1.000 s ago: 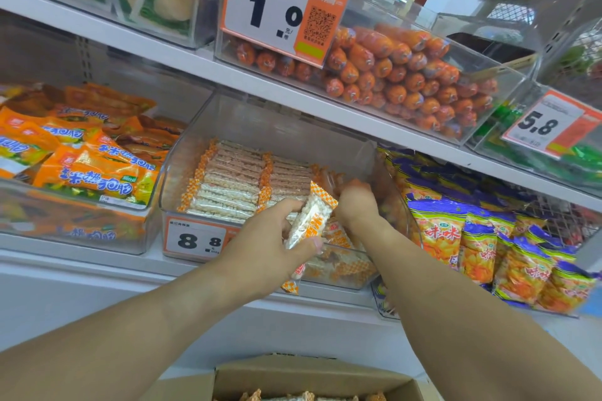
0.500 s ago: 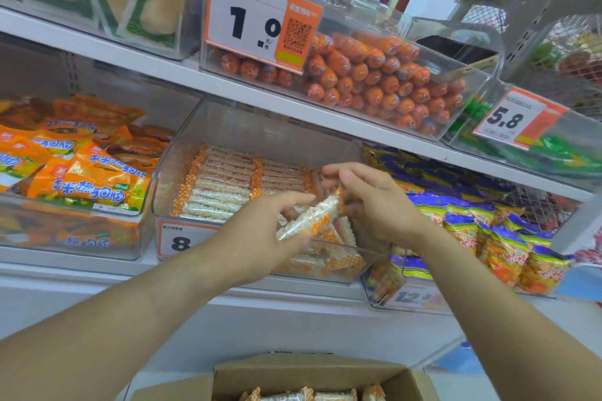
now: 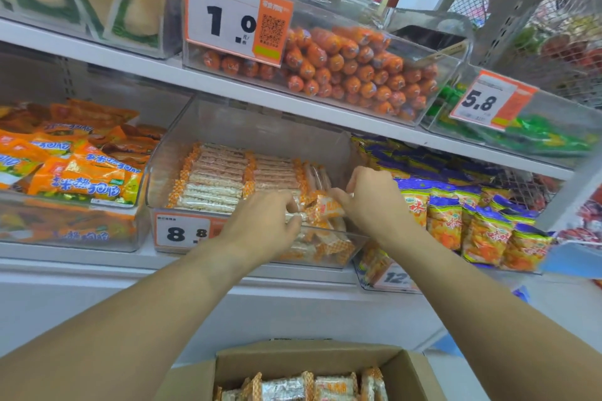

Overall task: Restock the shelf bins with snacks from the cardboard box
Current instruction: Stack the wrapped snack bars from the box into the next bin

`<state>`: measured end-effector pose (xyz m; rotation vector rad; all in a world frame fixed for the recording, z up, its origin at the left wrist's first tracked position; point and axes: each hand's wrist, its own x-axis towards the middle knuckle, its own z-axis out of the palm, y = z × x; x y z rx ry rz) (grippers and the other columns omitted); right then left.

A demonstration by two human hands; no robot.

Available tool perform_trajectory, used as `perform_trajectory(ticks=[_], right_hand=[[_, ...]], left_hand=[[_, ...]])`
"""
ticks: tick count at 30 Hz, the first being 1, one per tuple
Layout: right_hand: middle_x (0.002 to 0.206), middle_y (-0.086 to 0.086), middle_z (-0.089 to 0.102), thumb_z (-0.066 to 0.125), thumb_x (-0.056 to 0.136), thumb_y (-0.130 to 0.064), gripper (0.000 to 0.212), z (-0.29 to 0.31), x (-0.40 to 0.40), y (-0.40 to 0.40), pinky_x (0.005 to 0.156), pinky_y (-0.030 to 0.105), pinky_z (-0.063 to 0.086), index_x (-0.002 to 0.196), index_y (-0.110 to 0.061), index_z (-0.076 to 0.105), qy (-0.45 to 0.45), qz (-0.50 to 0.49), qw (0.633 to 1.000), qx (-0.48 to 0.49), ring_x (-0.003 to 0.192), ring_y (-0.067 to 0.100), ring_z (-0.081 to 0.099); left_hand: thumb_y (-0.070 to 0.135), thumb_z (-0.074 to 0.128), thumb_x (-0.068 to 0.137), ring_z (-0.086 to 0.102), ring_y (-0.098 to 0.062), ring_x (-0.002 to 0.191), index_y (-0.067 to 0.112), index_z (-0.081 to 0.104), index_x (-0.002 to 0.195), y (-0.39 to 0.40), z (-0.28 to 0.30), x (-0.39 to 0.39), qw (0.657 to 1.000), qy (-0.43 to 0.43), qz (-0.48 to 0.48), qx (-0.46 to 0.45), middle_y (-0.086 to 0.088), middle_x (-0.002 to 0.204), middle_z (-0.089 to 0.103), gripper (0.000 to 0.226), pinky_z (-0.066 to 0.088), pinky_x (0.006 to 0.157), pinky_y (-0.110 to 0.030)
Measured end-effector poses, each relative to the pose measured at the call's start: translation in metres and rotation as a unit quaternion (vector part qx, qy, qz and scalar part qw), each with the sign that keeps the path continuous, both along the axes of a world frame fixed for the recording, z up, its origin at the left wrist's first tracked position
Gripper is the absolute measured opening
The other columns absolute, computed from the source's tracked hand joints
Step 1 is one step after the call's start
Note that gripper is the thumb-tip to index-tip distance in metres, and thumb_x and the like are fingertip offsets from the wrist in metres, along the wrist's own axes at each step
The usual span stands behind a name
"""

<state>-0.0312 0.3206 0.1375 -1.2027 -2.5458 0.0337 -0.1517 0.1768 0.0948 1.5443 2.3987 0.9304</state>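
Up at the clear plastic bin on the lower shelf, two hands are seen. One snack bar in a shiny orange-and-white wrapper is pinched by both hands just above the bin's front edge. The left hand has its fingers curled on the bar's left end, and the right hand has its fingers curled on the right end. Two neat rows of long, bumpy bars are packed flat at the bin's 10 o'clock side, and loose ones are piled at 4 o'clock. One brown cardboard box is open at 6 o'clock of the view, and about four wrapped bars are counted in it. Three orange price tags are seen, and the 8.8 tag is stuck on this bin.
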Motion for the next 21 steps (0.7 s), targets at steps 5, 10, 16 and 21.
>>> perform_trajectory(ticks=[5,10,16,21], right_hand=[[0.088,0.013,0.065,0.072,0.088,-0.046,0.04,-0.011,-0.011,0.013,0.063,0.03,0.04,0.087,-0.005,0.066,-0.029,-0.014,0.999,-0.035,0.086,0.032,0.061],[0.1,0.012,0.069,0.074,0.081,-0.04,0.037,-0.018,-0.032,0.025,0.068,0.029,0.048,0.1,-0.008,0.07,-0.166,-0.032,0.978,-0.121,0.085,0.029,0.064],[0.085,0.006,0.064,0.067,0.087,-0.032,0.034,-0.027,-0.054,0.037,0.055,0.024,0.045,0.107,-0.004,0.071,-0.314,-0.048,0.938,-0.142,0.069,0.022,0.06],[0.089,0.008,0.077,0.076,0.088,-0.029,0.031,-0.019,-0.065,0.035,0.077,0.032,0.059,0.1,0.0,0.076,-0.324,-0.061,0.919,-0.217,0.08,0.023,0.074]], left_hand=[[0.027,0.056,0.095,0.062,-0.018,0.108,0.023,0.07,0.097,0.004,0.002,-0.002,0.999,-0.043,0.005,0.013,0.004,0.112,0.07,0.014,0.052,0.09,-0.037],[0.028,0.057,0.092,0.064,-0.02,0.103,0.025,0.07,0.09,0.009,-0.004,-0.005,0.998,-0.06,0.001,0.001,0.004,0.105,0.07,0.014,0.054,0.088,-0.04],[0.027,0.057,0.092,0.065,-0.02,0.093,0.025,0.069,0.086,0.009,-0.007,-0.011,0.997,-0.069,-0.014,0.007,0.006,0.094,0.07,0.013,0.055,0.084,-0.039],[0.026,0.057,0.092,0.065,-0.022,0.093,0.024,0.071,0.087,0.005,-0.006,-0.011,0.997,-0.067,-0.03,-0.003,0.004,0.094,0.071,0.015,0.055,0.085,-0.039]])
